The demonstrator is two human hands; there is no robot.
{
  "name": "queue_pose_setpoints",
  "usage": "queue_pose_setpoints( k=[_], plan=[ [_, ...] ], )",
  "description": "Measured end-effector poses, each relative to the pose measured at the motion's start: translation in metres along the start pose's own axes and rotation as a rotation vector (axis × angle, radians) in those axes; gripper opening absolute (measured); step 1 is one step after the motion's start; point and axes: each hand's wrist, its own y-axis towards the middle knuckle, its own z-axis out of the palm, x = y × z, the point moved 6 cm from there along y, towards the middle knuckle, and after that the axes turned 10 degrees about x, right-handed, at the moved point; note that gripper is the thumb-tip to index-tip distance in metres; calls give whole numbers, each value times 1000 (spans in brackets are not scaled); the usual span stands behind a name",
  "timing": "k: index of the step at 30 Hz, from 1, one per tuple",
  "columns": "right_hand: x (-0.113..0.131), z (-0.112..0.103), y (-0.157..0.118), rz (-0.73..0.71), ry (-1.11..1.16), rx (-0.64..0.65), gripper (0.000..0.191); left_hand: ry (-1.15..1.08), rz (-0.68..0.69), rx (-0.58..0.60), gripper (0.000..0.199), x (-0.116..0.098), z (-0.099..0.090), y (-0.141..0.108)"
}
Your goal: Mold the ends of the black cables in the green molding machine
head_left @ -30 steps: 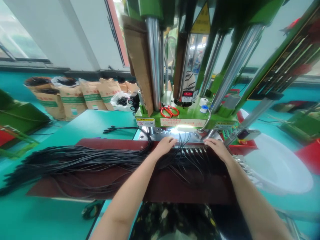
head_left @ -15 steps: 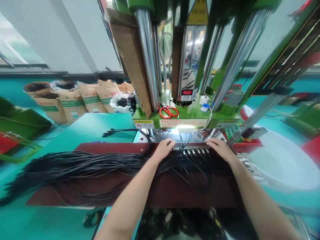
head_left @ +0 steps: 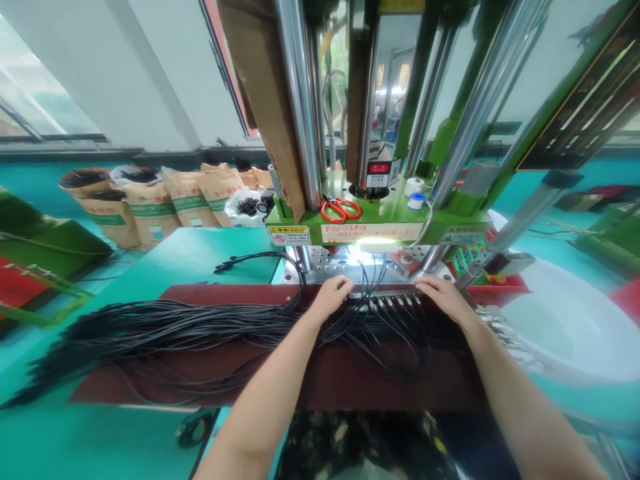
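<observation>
Cables (head_left: 190,323): where are they?

In a thick black bundle along the brown counter (head_left: 370,383), from its left side to the middle, in front of the green press (head_left: 436,232). A few run back beneath the bright lamp (head_left: 376,247).

And the left hand (head_left: 334,297)?

At the counter's far edge, fingers curled in, right beside the cables. I cannot tell whether it is clamped on anything.

The right hand (head_left: 443,295)?

Also at the far edge, well apart from the left, fingers stretched inward. Its grip I cannot tell either.

What lies between them?

A row of metal ends (head_left: 393,301), nearer the right hand, with cables trailing toward the person.

Anything on the press?

Red-handled scissors (head_left: 342,211) on its ledge, a blue-topped spool (head_left: 417,202) farther right. A white basin (head_left: 575,327) stands off to the right.
</observation>
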Motion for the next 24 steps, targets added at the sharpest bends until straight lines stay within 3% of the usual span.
queue_pose_setpoints(
  k=[9, 14, 19, 24],
  plan=[
    [4, -2, 1, -4, -58, -2, 27, -52, 29, 11, 34, 0, 1, 0],
    [19, -7, 16, -38, -118, 56, 20, -3, 59, 9, 32, 4, 2, 4],
    [46, -5, 61, -77, -173, -57, 29, 19, 90, 4, 27, 7, 4, 6],
    [72, 15, 126, -135, -197, -160, 26, 14, 96, -6, 26, 5, 3, 6]
  ],
)
